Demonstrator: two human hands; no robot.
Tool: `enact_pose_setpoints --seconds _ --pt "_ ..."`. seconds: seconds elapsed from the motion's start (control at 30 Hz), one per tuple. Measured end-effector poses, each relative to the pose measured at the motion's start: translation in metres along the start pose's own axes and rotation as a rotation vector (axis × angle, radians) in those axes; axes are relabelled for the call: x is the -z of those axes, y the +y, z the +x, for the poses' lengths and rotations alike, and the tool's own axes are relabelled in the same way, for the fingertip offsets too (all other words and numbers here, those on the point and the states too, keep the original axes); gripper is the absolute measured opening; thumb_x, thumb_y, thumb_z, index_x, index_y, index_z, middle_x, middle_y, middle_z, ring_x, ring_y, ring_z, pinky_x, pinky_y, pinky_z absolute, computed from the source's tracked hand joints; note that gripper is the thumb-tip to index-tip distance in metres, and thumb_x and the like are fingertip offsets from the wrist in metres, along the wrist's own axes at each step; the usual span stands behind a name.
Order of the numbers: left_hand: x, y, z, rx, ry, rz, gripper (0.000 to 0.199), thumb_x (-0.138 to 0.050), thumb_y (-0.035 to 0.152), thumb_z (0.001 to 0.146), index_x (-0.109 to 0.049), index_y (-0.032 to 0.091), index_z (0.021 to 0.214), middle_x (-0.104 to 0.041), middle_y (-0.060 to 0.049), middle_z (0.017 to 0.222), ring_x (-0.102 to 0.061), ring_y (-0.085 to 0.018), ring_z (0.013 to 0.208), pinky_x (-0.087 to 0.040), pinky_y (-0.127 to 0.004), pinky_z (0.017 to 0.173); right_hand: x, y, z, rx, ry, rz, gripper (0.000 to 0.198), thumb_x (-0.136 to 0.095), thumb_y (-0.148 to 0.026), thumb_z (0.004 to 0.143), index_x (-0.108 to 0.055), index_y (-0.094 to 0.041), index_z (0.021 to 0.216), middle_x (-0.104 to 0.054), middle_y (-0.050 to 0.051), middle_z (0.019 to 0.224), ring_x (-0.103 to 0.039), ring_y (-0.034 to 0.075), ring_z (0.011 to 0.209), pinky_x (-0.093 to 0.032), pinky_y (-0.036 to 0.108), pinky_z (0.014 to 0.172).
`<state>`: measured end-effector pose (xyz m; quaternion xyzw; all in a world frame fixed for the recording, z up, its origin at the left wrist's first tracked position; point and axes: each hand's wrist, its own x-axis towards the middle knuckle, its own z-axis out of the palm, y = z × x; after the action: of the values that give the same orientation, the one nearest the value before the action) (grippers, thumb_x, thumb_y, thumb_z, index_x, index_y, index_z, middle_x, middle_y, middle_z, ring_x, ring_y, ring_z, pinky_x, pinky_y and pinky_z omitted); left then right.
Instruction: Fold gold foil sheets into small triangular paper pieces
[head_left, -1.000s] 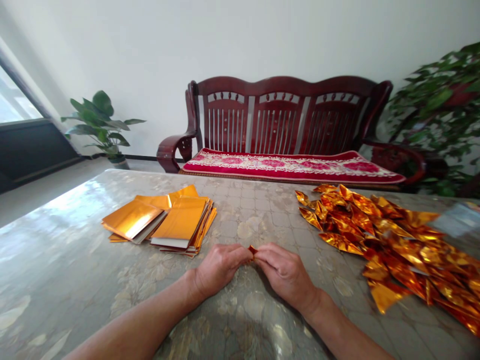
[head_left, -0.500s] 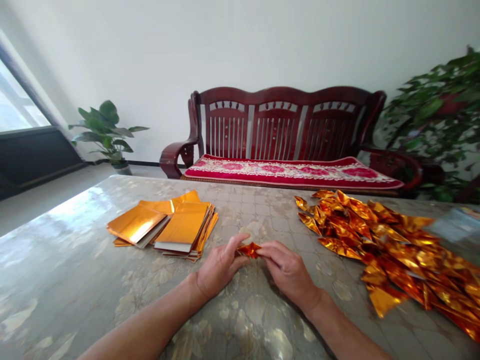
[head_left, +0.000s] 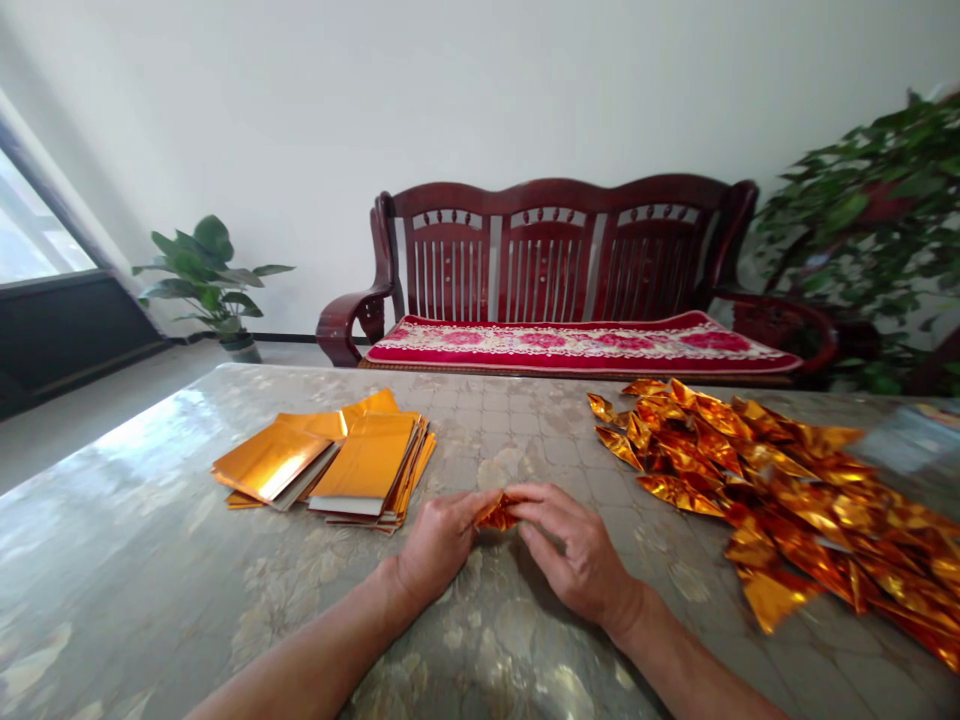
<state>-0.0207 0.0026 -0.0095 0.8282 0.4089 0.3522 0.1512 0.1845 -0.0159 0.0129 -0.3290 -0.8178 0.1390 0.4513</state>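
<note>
A small folded piece of shiny gold-orange foil paper [head_left: 496, 514] is held just above the table, between my two hands. My left hand [head_left: 442, 535] closes on its left end, with the fingers partly hidden behind the paper. From the other side, my right hand [head_left: 574, 550] grips the right end, index finger along the top and thumb lower down. To the left lie flat stacks of gold foil sheets [head_left: 364, 460] with pale edges. A large heap of folded gold foil pieces [head_left: 780, 480] spreads over the right side.
The table [head_left: 315, 620] has a glossy patterned cover. Behind its far edge stands a dark red wooden bench [head_left: 551, 250] with a red floral cushion [head_left: 585, 343]. A clear plastic packet [head_left: 911, 440] lies at the far right. Potted plants [head_left: 214, 265] stand on both sides.
My left fingers, spread a little apart before, have come in over the foil piece. My right fingers have shifted over its top, and the paper is turned slightly, showing a different face.
</note>
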Motion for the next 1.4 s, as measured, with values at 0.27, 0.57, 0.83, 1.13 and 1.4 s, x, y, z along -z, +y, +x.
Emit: enact_pose_setpoints --seconds 0.27,0.57,0.83,1.13,1.4 --pt "0.002 0.000 0.001 -0.244 0.105 0.339 0.030 -0.051 0.016 0.094 -0.060 0.017 0.122 -0.075 -0.007 0.087 -0.070 -0.017 0.072 -0.055 -0.024 0.066 -0.020 -0.002 0.000 -0.265 0.199 -0.085 0.007 -0.068 -0.022 0.082 -0.075 -0.025 0.083 -0.069 0.008 0.112 -0.064 0.023 0.104 -0.053 0.039 0.091" --pt "-0.002 0.006 -0.001 -0.199 0.092 0.174 0.034 -0.048 0.017 0.095 -0.059 0.020 0.127 -0.074 -0.010 0.103 -0.071 -0.017 0.086 -0.057 -0.026 0.077 -0.025 0.004 0.000 -0.342 0.294 -0.081 0.013 -0.066 -0.016 0.077 -0.070 -0.024 0.068 -0.071 0.007 0.101 -0.062 0.024 0.096 -0.050 0.040 0.086" --pt "-0.010 0.018 0.008 0.562 0.093 -0.766 0.034 -0.056 0.037 0.089 -0.062 0.015 0.114 -0.072 -0.002 0.078 -0.067 -0.012 0.062 -0.057 -0.025 0.063 -0.015 0.001 0.004 -0.091 0.233 -0.221 0.016 -0.061 -0.008 0.077 -0.065 -0.024 0.076 -0.069 0.007 0.107 -0.056 0.025 0.105 -0.047 0.045 0.091" --pt "-0.006 0.030 0.011 0.890 0.008 -1.125 0.051 -0.081 0.055 0.060 -0.059 0.012 0.077 -0.063 0.002 0.057 -0.057 -0.005 0.045 -0.049 -0.014 0.047 -0.012 -0.004 0.005 0.007 0.203 -0.295 0.018 -0.058 -0.009 0.080 -0.066 -0.024 0.078 -0.069 0.006 0.107 -0.056 0.025 0.106 -0.048 0.046 0.090" --pt "-0.004 0.031 0.013 0.909 -0.030 -1.161 0.052 -0.083 0.054 0.057 -0.061 0.011 0.074 -0.066 -0.001 0.059 -0.061 -0.007 0.049 -0.049 -0.013 0.045 -0.014 -0.004 0.001 -0.070 0.214 -0.236 0.008 -0.070 -0.018 0.082 -0.071 -0.026 0.083 -0.068 0.005 0.111 -0.053 0.026 0.112 -0.046 0.047 0.095"
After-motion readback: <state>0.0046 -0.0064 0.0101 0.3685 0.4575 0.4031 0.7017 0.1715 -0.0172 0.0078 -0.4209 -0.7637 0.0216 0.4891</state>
